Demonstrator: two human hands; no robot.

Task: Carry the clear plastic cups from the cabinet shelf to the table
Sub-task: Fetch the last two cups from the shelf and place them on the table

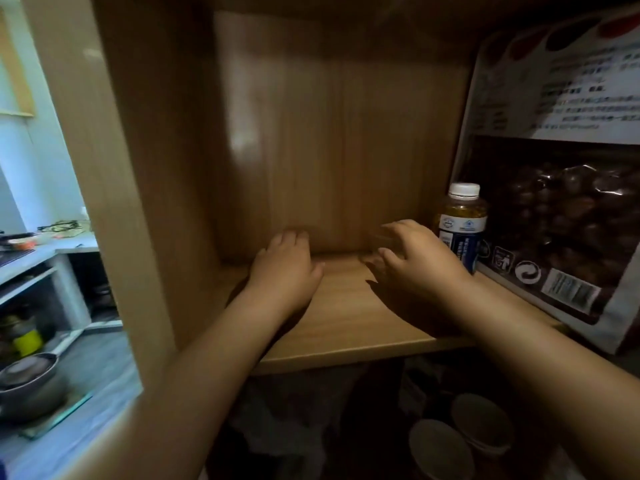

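Note:
Both my hands reach deep into a wooden cabinet compartment over its shelf (346,327). My left hand (285,268) lies palm down near the back wall with its fingers together and curled forward; whatever is under the fingertips is hidden. My right hand (412,265) hovers with its fingers spread. A faint, blurred clear shape (375,245) sits just ahead of the right fingertips; it may be a clear plastic cup, but I cannot tell. No other clear cup is plainly visible on the dim shelf.
A white-capped bottle (462,223) with a blue label stands right of my right hand. A big bag of brown nuts (571,230) leans behind it. Round white lidded tubs (440,448) sit on the shelf below. At left are a white table (69,244) and a dark pan (27,379).

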